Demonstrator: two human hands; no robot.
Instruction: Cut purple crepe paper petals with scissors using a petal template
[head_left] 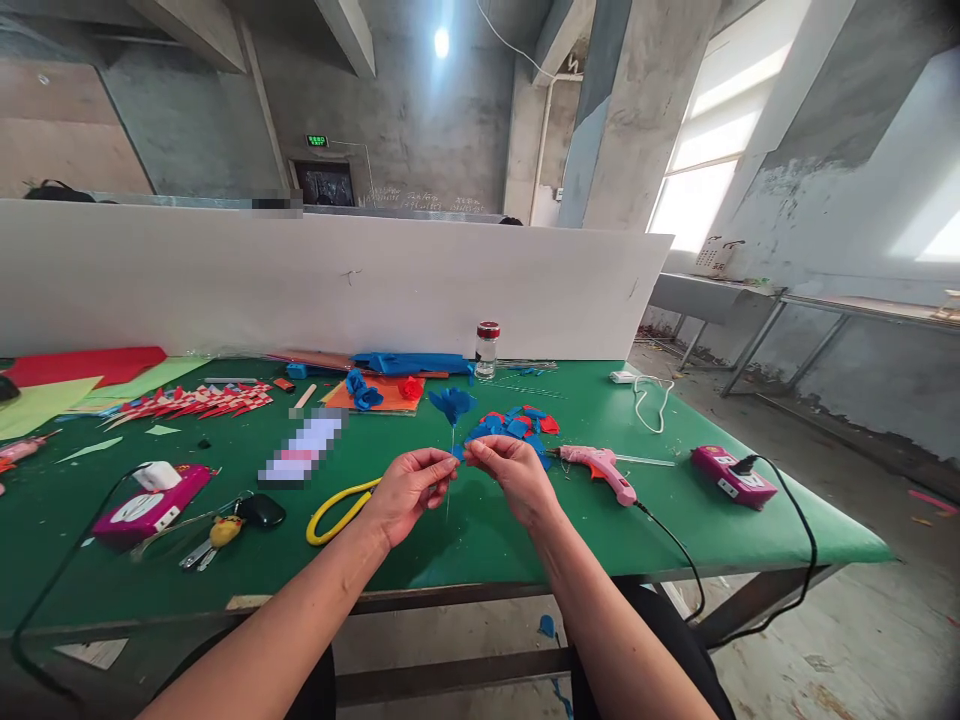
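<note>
Upright in front of me stands a blue paper flower (453, 403) on a thin wire stem. My left hand (417, 482) pinches that stem just under the bloom. Close beside it, my right hand (510, 470) has thumb and forefinger pressed together on a small blue paper piece, near the stem. Behind my right hand lies a pile of blue and red paper pieces (517, 425). A pink hot glue gun (604, 472) rests to its right, with a glue stick at its back. Yellow-handled scissors (337, 515) lie partly under my left hand.
A glass jar with red lid (487, 352) stands before the white partition (337, 285). Blue and red paper flowers (364, 392) sit on orange paper. Pink power strips (733, 476) flank both sides, their cords hanging over the front edge. Keys (201, 550) lie at left.
</note>
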